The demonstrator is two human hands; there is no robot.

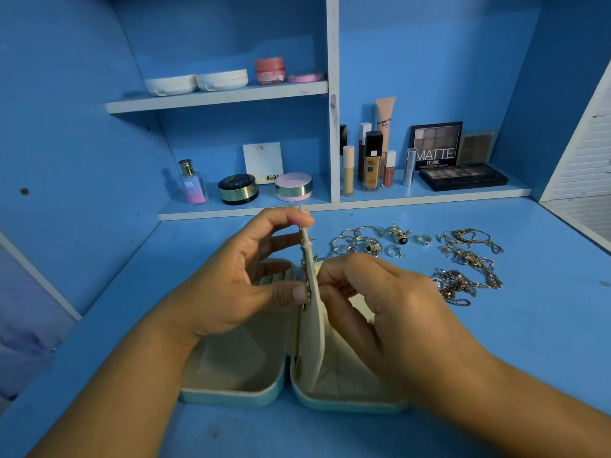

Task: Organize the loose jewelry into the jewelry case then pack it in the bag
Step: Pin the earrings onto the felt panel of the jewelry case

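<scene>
Blue desk (515, 328): open jewelry case (231, 396), left hand (238, 285) and right hand (380, 309) pinching upright divider (314, 342) between them.

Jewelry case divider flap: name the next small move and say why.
Probably finish securing the chain on the divider flap: the left hand holds the flap upright, the right hand pinches at its edge, and loose necklaces wait on the table.

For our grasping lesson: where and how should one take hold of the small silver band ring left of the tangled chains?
Pinch the small silver band ring across its outer rim, from above: it seems to lie flat on the blue desk, apart from its neighbours.
</scene>
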